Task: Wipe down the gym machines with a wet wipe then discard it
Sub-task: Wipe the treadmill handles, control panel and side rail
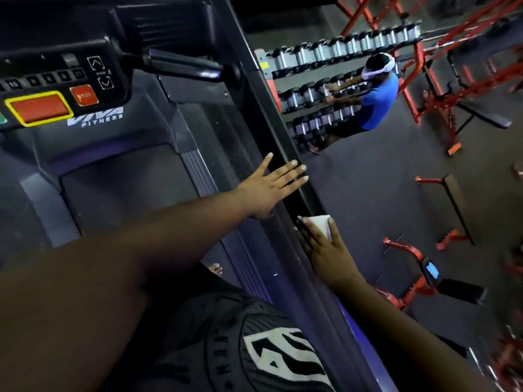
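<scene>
Dark gym flooring spreads beyond the treadmill (119, 176) we stand on, its black side rail (271, 131) running away from us along the right edge. Nearest, our right hand (325, 250) lies flat on that rail, straight fingers pressing the white wet wipe (321, 223) against it. Just ahead, our left hand (271, 185) rests on the same rail, fingers spread, grasping nothing. Farther off sits the console (56, 89) with its red stop button (84, 95) (worth avoiding). Beyond, another person (373, 100) works at the dumbbell rack (325, 69). We judge the wipe could slip off the rail's outer edge, since only flat fingers pin it.
</scene>
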A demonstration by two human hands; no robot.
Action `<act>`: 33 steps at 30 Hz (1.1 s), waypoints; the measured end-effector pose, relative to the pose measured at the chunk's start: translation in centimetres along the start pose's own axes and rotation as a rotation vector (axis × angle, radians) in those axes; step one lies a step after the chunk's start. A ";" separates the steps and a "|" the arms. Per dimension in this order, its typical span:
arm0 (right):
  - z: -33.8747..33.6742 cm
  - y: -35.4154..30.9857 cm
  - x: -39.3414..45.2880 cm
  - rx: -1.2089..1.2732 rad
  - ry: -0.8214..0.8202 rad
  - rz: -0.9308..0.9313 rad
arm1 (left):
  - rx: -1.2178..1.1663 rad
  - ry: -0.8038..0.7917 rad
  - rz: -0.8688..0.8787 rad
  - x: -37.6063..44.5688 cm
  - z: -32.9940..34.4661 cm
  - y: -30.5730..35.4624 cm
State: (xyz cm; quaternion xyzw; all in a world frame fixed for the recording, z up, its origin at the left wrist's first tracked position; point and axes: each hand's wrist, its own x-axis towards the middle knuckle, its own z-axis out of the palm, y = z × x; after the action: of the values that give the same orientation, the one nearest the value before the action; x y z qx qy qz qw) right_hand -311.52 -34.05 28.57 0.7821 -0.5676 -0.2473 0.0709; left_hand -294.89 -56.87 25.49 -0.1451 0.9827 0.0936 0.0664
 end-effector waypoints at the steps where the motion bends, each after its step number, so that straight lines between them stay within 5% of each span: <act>1: -0.3 0.1 1.3 0.001 -0.006 -0.001 | -0.004 0.002 -0.002 -0.1 -0.1 0.1; 6: 1.0 0.1 1.8 -0.015 -0.097 -0.104 | 0.007 -0.008 0.030 -0.4 -0.7 -0.7; 10: 2.2 -0.2 -1.3 -0.107 -0.434 -0.357 | -0.016 -0.039 0.013 0.0 -0.8 -0.4; 14: 0.4 0.9 2.8 -0.137 -0.215 -0.191 | -0.033 -0.030 0.013 0.0 -0.9 -0.3; 22: -1.3 2.4 2.8 0.268 -0.017 0.055 | 0.015 0.088 -0.094 -0.9 -1.4 -4.2; 26: -1.1 2.4 2.5 0.296 -0.068 0.203 | 0.076 0.061 -0.071 -0.4 -1.8 -5.4; 29: -2.2 1.6 5.1 0.069 -0.062 0.149 | 0.083 0.056 -0.065 0.3 -2.3 -5.7; 33: -2.4 -0.4 6.6 -0.197 -0.299 0.010 | 0.096 0.058 -0.062 0.2 -2.0 -5.6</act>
State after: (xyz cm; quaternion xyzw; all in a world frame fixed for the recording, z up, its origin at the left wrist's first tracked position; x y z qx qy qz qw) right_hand -308.57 -40.42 28.47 0.7231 -0.5487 -0.4149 0.0630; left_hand -293.61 -62.58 26.52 -0.1748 0.9826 0.0402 0.0476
